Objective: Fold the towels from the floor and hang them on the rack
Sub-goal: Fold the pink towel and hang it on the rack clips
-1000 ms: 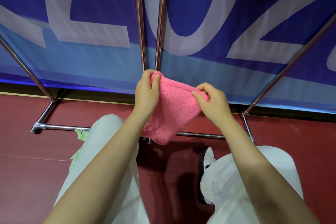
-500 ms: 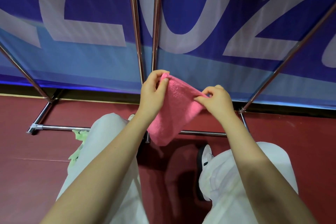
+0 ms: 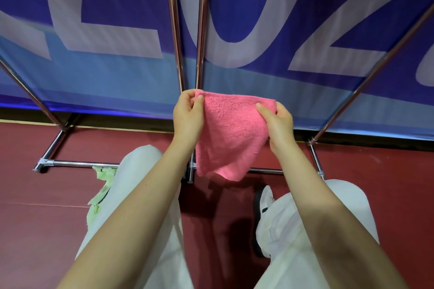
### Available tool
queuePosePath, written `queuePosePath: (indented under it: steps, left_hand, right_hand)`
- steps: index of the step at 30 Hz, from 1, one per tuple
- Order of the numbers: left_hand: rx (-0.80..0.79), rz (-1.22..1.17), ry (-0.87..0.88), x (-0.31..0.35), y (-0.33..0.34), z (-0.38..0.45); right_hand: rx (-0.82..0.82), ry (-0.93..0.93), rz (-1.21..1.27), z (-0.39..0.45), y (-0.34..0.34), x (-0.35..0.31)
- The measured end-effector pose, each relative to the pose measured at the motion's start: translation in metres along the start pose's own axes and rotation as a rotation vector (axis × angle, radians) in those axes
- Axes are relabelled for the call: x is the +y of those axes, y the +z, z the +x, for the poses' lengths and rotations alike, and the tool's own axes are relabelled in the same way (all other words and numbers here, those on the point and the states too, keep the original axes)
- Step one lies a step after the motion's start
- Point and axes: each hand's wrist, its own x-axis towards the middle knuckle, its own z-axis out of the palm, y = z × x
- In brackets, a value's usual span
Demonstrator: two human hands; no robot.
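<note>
A small pink towel [image 3: 231,134] hangs in the air in front of me, its top edge stretched level between both hands. My left hand [image 3: 187,117] pinches the top left corner and my right hand [image 3: 277,124] pinches the top right corner. The lower part droops to a rounded tip over the rack's base bar. The chrome rack [image 3: 173,21] stands just behind the towel, with two upright poles rising between my hands. A light green towel [image 3: 101,192] lies on the red floor by my left leg, partly hidden by it.
A blue and white banner [image 3: 258,7] hangs behind the rack. Slanted chrome braces [image 3: 366,82] run at left and right, and a floor bar [image 3: 77,164] crosses low. My white trousers and one shoe [image 3: 263,204] stand on the red floor.
The hands have moved apart and drawn the pink towel's top edge out flat and level; before, it was bunched and tilted between them.
</note>
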Motion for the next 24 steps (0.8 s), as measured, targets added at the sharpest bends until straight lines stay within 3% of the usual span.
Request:
queuePosePath:
  steps: [4,11,24]
  left_hand:
    - [0.04,-0.103,-0.253,-0.01,0.004,0.0]
    - [0.067,-0.404,-0.482,-0.013,0.018,-0.009]
    - [-0.02,-0.456,-0.377,-0.005,0.035,-0.021]
  right_hand:
    - [0.132,-0.092,-0.166,0.004,0.012,0.011]
    - [0.199,0.042,-0.105,0.008,0.041,0.023]
    - [-0.046,-0.044,-0.11,-0.015,0.062,0.01]
